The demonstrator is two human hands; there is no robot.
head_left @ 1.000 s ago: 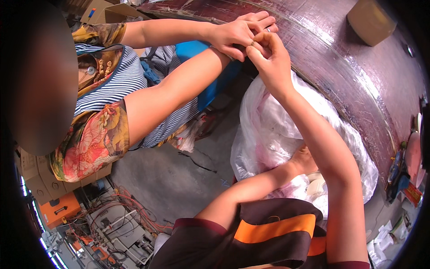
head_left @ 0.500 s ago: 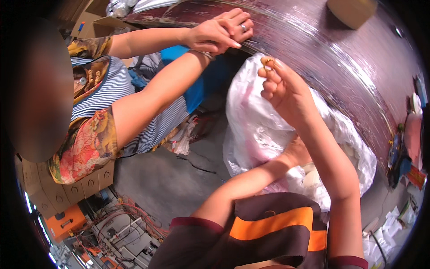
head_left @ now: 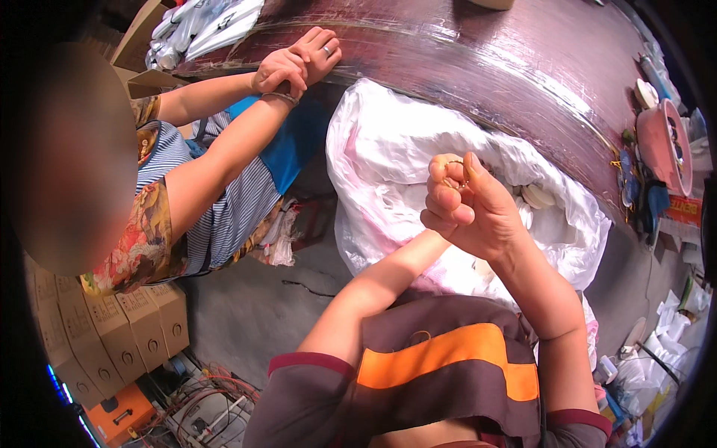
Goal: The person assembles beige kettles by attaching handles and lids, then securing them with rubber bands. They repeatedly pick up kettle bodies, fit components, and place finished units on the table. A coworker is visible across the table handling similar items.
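Note:
Raised over a large white plastic bag (head_left: pixel 381 127), my right hand (head_left: pixel 478 205) pinches a thin gold-coloured loop (head_left: pixel 450 183) between thumb and fingers. The loop is small; its exact kind is unclear. My left forearm (head_left: pixel 388 276) reaches across in front of me toward the bag. Behind the right hand, the left hand itself is hidden, so its fingers do not show. White rounded pieces (head_left: pixel 539 196) lie inside the bag's open mouth.
A dark red, shiny table (head_left: pixel 478 67) curves beyond the bag. At the left, another person's hands (head_left: pixel 302 61) are clasped at its edge. Cardboard boxes (head_left: pixel 127 328) stand lower left, near tangled cables (head_left: pixel 216 388). A pink basin (head_left: pixel 661 145) sits at the right.
My right hand has come down and nearer with the gold loop, now in front of the bag. The view has shifted right. The other person's hands stay together.

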